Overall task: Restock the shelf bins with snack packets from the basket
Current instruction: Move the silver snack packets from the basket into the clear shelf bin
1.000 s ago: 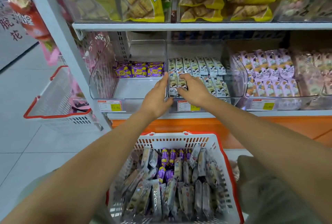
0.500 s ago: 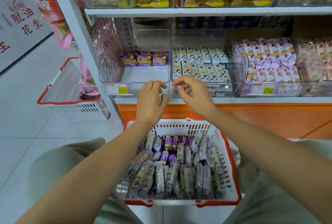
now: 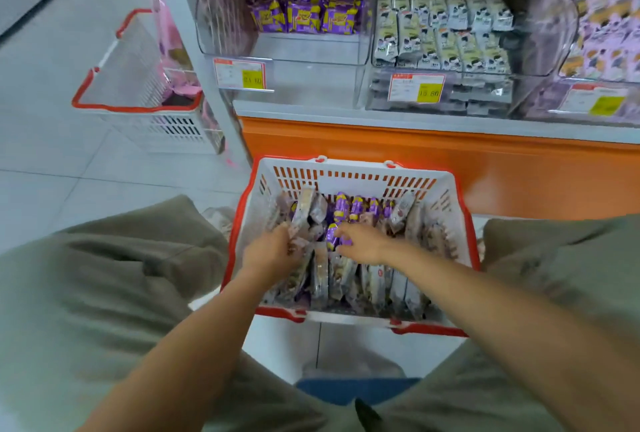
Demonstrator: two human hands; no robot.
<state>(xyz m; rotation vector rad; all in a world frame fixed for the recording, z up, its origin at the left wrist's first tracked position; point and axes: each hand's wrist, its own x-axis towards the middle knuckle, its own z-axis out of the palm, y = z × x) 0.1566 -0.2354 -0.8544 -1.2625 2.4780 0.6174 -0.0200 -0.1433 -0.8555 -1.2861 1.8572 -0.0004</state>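
Observation:
A white basket [image 3: 349, 173] with a red rim stands on the floor between my knees, holding several grey packets [image 3: 381, 286] and purple packets [image 3: 356, 208]. Both hands are down inside it. My left hand [image 3: 268, 253] curls its fingers into grey packets at the left side. Just to its right, my right hand [image 3: 365, 244] curls its fingers on a purple packet [image 3: 331, 236]. Above, the clear left shelf bin [image 3: 294, 52] has a few purple packets [image 3: 304, 14] at its back. The middle bin [image 3: 540, 51] holds rows of grey-green packets [image 3: 443, 33].
A third bin with lilac packets [image 3: 606, 33] sits at the right. Price tags [image 3: 242, 73] hang on the bin fronts above an orange base panel [image 3: 433, 161]. A second red-rimmed basket [image 3: 138, 109] stands left of the shelf upright [image 3: 187, 51]. My knees flank the basket.
Both hands left the middle bin's front, dropped and went into the basket. The view tilted down, so the upper shelf is out of sight.

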